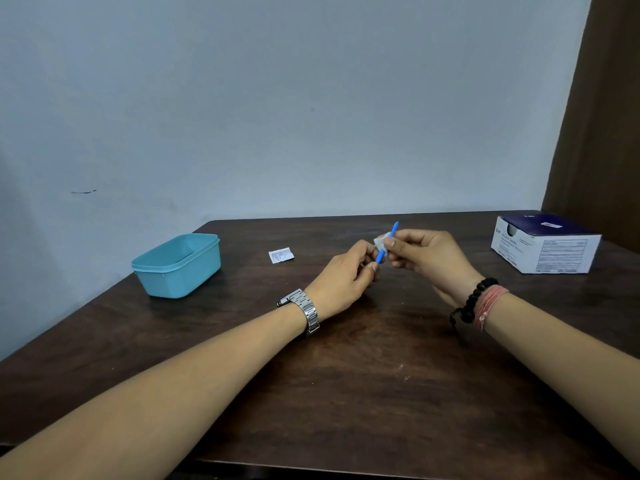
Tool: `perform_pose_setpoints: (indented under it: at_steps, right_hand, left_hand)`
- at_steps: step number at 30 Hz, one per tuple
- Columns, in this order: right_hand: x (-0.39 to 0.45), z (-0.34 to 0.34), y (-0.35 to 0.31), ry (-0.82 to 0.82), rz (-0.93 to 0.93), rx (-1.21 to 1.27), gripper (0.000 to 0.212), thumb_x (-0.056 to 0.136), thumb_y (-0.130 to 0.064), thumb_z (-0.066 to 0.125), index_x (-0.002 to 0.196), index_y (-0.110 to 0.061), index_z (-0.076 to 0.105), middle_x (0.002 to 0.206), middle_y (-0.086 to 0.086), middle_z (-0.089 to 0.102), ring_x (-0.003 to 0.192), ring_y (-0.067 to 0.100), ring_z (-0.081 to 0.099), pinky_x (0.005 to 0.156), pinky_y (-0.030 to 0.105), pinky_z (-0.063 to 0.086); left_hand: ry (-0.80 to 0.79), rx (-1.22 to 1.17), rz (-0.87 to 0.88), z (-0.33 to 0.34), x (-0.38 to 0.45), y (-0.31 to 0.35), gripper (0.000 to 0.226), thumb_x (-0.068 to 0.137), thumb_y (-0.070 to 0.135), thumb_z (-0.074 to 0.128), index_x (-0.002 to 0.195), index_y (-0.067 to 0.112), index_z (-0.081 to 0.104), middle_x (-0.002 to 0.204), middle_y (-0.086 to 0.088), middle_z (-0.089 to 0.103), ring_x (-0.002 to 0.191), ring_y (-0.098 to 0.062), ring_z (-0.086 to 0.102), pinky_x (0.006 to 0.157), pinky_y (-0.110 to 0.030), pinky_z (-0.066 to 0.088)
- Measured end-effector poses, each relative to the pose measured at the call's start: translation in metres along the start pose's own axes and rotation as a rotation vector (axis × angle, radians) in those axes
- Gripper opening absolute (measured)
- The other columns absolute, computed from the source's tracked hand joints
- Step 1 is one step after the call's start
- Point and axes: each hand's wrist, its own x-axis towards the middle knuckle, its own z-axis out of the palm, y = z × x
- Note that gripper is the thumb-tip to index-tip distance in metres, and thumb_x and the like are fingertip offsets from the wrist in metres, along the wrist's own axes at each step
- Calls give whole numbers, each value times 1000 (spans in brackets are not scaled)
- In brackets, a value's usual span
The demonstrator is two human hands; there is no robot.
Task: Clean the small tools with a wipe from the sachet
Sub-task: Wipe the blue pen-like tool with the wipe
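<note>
Both forearms are stretched forward over the desk (346, 393), and the hands are raised a little above its far middle part, close together. The left hand (341, 277) is curled, its fingertips pinched on the lower end of a slim blue tool (387, 243). The right hand (424, 252) is closed around a small white wipe (380, 241), which is pressed against the middle of the tool's shaft. A metal watch (304, 310) is worn on the left wrist; a black bead bracelet (472, 299) and pink thread bands are worn on the right.

The desk is of dark brown wood and is set against a pale grey-blue wall (277, 98). A torn white sachet (281, 255) lies flat left of the hands. A light blue plastic tub (178, 268) stands open towards the left edge, and a white and dark blue carton (545, 247) sits at the far right.

The tool is held tilted, its long axis running from lower left to upper right, with the free tip pointed up and away from the person.
</note>
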Motion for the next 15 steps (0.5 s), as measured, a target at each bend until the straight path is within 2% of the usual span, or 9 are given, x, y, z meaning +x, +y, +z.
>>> perform_pose_setpoints:
  at_steps: [4, 7, 9, 12, 15]
  right_hand:
    - [4, -3, -7, 124, -56, 93, 8, 89, -6, 66, 92, -9, 73, 79, 3, 73, 65, 6, 62, 66, 18, 55]
    - [2, -2, -3, 81, -11, 74, 13, 88, -3, 67, 101, -1, 69, 88, 11, 72, 65, 7, 66, 66, 17, 55]
    - [-1, 2, -1, 34, 27, 42, 16, 86, 2, 67, 102, 3, 68, 87, 10, 72, 63, 6, 67, 65, 16, 55]
    - [2, -1, -10, 111, -30, 103, 11, 86, 2, 67, 89, -8, 71, 83, 4, 73, 65, 4, 67, 65, 15, 54]
    - [2, -5, -10, 108, -33, 77, 10, 86, -2, 68, 89, -10, 72, 79, 1, 73, 64, 3, 64, 65, 16, 55]
  left_hand:
    - [-7, -8, -1, 1, 0, 1, 12, 100, 14, 43, 110, 13, 49, 88, 2, 65, 73, -6, 59, 74, -26, 48]
    - [-4, -11, -5, 1, 0, 0, 11, 101, 14, 43, 109, 14, 48, 90, -1, 66, 75, -9, 60, 77, -31, 50]
    - [7, -14, -9, 0, 0, 0, 10, 101, 14, 42, 109, 14, 48, 90, -1, 66, 76, -11, 61, 79, -34, 51]
    - [-15, -20, -16, 0, -1, 2, 13, 101, 15, 42, 111, 12, 49, 90, 0, 66, 79, -13, 62, 82, -37, 53]
    - [-37, -25, -8, 0, -1, 2, 13, 101, 15, 42, 111, 13, 50, 90, 1, 65, 78, -12, 61, 82, -38, 53]
